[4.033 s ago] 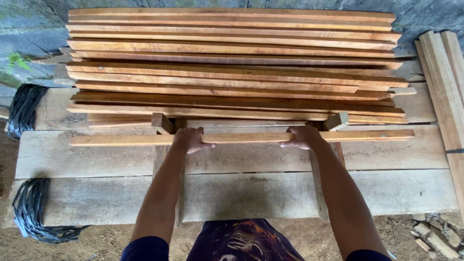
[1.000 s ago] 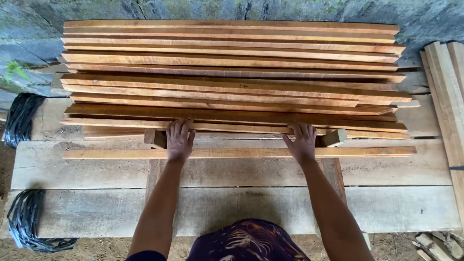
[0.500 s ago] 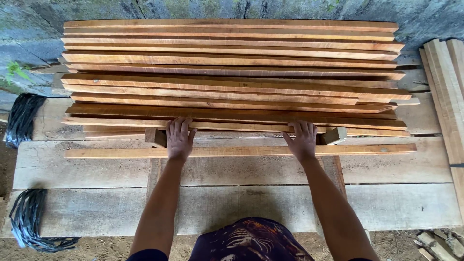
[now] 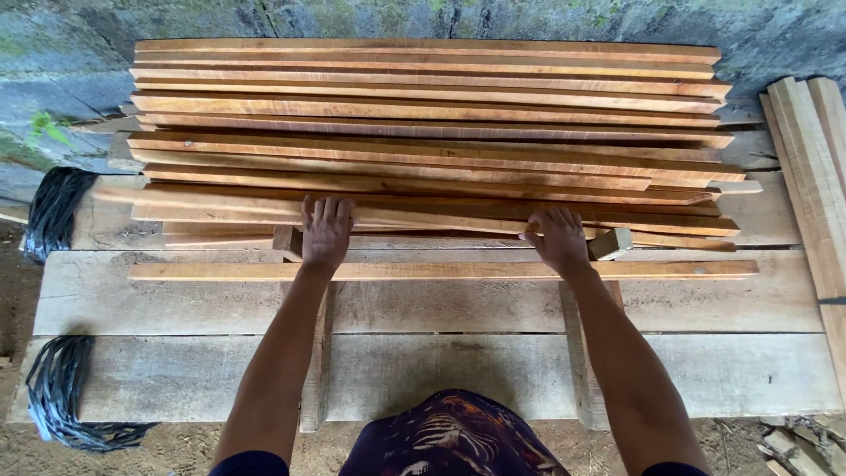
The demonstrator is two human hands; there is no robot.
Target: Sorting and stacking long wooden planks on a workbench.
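A stack of long orange-brown wooden slats (image 4: 423, 115) lies across grey planks, reaching back to a stone wall. My left hand (image 4: 326, 231) rests on the front slat (image 4: 423, 218) of the stack, with its fingers laid over the slat's far edge. My right hand (image 4: 557, 240) curls its fingers over the same slat further right. Just in front of both hands, one single slat (image 4: 441, 271) lies apart from the stack. Two short wooden cross blocks, one at the left (image 4: 286, 239) and one at the right (image 4: 612, 243), poke out from under the stack beside my hands.
Wide grey planks (image 4: 441, 375) form the bench below the slats. Two coils of black strap, one further back (image 4: 55, 211) and one nearer (image 4: 62, 397), hang at the left end. Pale boards (image 4: 811, 176) lean at the right. Wood scraps (image 4: 793, 445) lie on the dirt at lower right.
Four seconds ago both hands held the single slat; they then let go and reached to the front slat of the stack. That slat has now shifted slightly, and my right fingers have curled over it.
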